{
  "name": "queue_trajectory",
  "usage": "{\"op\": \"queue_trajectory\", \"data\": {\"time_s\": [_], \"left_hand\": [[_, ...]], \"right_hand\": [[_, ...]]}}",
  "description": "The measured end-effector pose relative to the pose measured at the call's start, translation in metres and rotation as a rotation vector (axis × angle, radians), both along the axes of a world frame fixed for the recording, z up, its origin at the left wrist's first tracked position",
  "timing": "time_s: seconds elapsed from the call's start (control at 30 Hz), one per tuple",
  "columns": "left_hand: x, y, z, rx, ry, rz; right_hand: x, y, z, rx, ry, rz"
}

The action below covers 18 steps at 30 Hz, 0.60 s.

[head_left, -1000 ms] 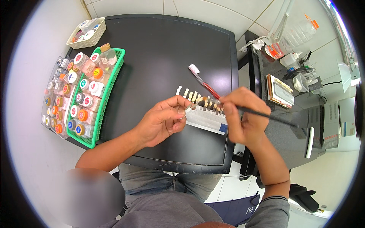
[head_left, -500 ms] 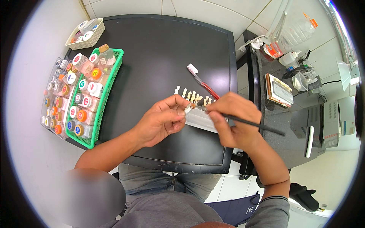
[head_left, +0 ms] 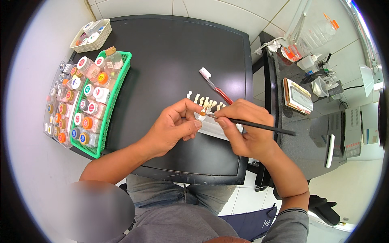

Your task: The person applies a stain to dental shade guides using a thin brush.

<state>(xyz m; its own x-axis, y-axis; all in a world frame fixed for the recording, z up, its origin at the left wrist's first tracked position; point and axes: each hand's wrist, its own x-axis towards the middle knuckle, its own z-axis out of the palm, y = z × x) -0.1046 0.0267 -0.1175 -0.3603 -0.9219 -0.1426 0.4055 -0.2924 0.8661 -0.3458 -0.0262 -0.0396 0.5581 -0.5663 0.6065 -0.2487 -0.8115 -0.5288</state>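
My left hand [head_left: 178,125] pinches a small whitish piece with an orange-brown end [head_left: 202,114] between thumb and fingertips; its exact kind is too small to tell. In my right hand [head_left: 247,127] is a slim black-handled brush [head_left: 265,126], held like a pen. Its thin metal end reaches left to the orange-brown end and seems to touch it. Just beyond both hands stands a row of tooth-shaped shade tabs [head_left: 206,102] in a pale holder [head_left: 214,128], partly covered by my fingers. Past the tabs lies a toothbrush with a red handle [head_left: 219,91].
On the black table's [head_left: 162,48] left side stand a green basket [head_left: 125,73] of capped jars, a clear box of jars [head_left: 56,97] and a cream basket [head_left: 106,34]. A dark side counter to the right carries another shade guide [head_left: 298,97] and bottles [head_left: 308,62].
My right hand has shifted slightly left, bringing the brush end up against the small piece. My left hand has moved slightly, still pinching the piece.
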Motion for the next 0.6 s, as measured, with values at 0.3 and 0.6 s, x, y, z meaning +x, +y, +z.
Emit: {"op": "queue_trajectory", "data": {"time_s": [0.3, 0.6], "left_hand": [[-0.0017, 0.0009, 0.0019, -0.072, -0.134, 0.040], [-0.0019, 0.0007, 0.0001, -0.129, -0.197, 0.046]], "right_hand": [[0.0023, 0.0008, -0.0014, -0.027, 0.023, -0.017], [-0.0010, 0.0004, 0.0037, -0.033, 0.030, -0.091]]}}
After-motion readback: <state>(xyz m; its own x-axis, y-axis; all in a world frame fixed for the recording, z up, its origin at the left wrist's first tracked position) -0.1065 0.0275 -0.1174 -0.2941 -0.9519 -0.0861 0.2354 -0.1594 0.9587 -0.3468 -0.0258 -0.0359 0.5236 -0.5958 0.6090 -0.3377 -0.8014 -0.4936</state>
